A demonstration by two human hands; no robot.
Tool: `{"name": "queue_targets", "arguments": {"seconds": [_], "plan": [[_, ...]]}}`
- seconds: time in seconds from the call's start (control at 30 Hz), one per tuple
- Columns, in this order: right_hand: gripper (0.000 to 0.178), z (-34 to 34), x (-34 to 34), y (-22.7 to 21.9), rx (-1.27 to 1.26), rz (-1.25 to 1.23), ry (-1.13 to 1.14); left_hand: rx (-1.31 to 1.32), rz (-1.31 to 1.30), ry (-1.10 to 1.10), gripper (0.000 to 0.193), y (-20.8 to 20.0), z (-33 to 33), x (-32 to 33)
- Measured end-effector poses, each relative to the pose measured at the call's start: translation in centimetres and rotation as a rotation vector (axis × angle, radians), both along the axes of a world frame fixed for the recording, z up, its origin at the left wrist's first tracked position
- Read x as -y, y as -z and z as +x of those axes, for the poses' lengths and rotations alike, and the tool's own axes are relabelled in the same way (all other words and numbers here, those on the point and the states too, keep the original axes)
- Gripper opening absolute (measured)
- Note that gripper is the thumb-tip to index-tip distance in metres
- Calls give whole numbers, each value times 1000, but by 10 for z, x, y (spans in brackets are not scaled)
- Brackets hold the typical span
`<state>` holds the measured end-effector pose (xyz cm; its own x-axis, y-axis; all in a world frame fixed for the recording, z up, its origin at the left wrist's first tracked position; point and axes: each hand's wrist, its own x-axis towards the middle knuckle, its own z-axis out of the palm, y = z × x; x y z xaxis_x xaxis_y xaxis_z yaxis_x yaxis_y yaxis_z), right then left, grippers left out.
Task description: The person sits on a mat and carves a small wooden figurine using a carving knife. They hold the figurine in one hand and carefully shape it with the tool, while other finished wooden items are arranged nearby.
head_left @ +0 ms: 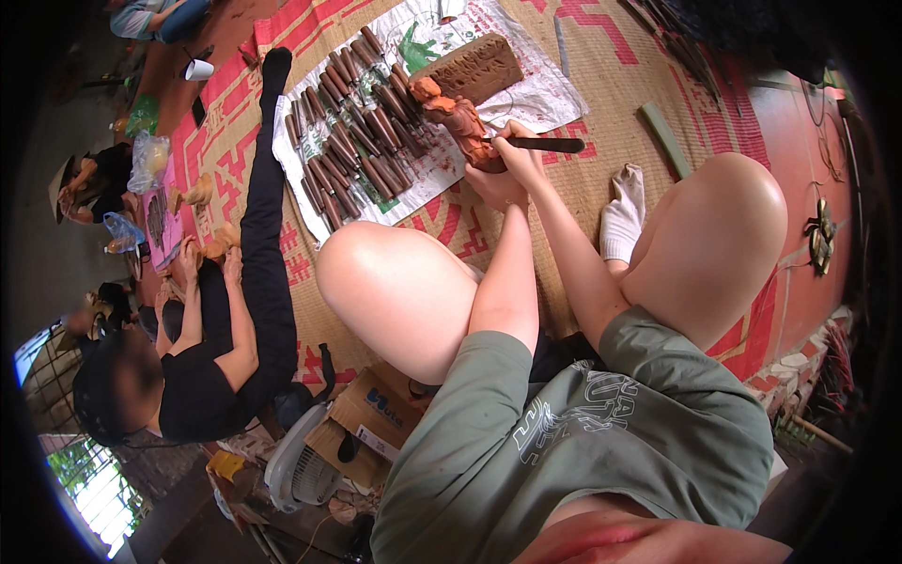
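A carved reddish-orange figurine (458, 120) leans at an angle over the edge of a white sheet (554, 105). My left hand (495, 187) is wrapped round its lower end. Just above, my right hand (520, 153) grips a slim dark-handled tool (554, 145), whose tip meets the figurine's lower part; the exact kind of tip is too small to tell. Left of the figurine, several carving tools (362, 127) with brown wooden handles lie in rows on the sheet. A brown block (474, 68) with a carved face lies beyond the figurine.
A patterned straw mat (601, 89) spreads beneath everything. At right lie a grey-green strip (665, 141) and more long tools (681, 47). Another person (202, 376) sits at left, hands on a pale wooden piece (222, 241). A cardboard box (371, 418) and a fan (315, 470) stand near me.
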<state>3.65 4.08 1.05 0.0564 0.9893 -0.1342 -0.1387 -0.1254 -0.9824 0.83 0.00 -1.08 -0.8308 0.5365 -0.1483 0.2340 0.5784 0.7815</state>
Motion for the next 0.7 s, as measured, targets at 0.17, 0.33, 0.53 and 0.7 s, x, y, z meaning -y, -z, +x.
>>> {"name": "queue_targets", "arguments": {"seconds": [0.17,0.33,0.53,0.7], "plan": [[11,0,2,0,91,30,1,-9,4,44,64,-2,-3,2],[11,-2,2,-5,-23,-16,2,-62,44,1,64,1,-1,0],[9,-4,2,-1,59,18,3,-66,37,37,66,13,-8,2],[13,1,2,6,45,28,38,-6,16,51,63,4,0,1]]}}
